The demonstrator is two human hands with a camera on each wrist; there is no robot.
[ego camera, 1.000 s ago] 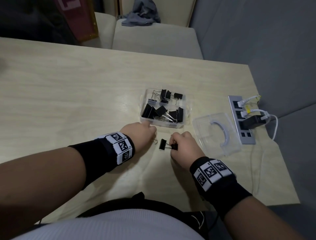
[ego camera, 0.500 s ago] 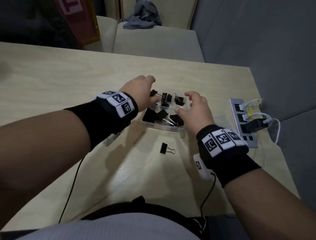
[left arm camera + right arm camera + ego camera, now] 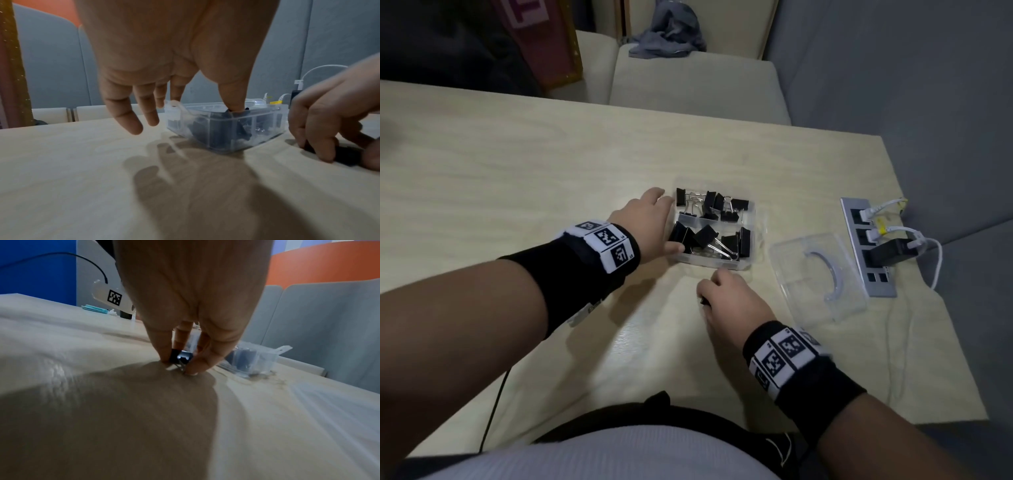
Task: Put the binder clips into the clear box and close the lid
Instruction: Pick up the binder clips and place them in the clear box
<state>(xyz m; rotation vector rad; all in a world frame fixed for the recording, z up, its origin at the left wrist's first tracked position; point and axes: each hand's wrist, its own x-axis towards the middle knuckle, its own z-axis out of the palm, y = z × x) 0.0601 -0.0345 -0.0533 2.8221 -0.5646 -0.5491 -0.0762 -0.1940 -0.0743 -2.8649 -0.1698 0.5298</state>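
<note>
Black binder clip point(image 3: 180, 357) lies pinched under the right hand point(image 3: 736, 303); clear box point(image 3: 751, 236) sits at twelve o'clock, left hand point(image 3: 645, 222) relaxed, steadying its side.

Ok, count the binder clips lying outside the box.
1: the binder clip pinched by the right hand on the table, beside the clear box. Hands may hide others.

pink "T", maybe, on red banner point(image 3: 541, 37)
</note>
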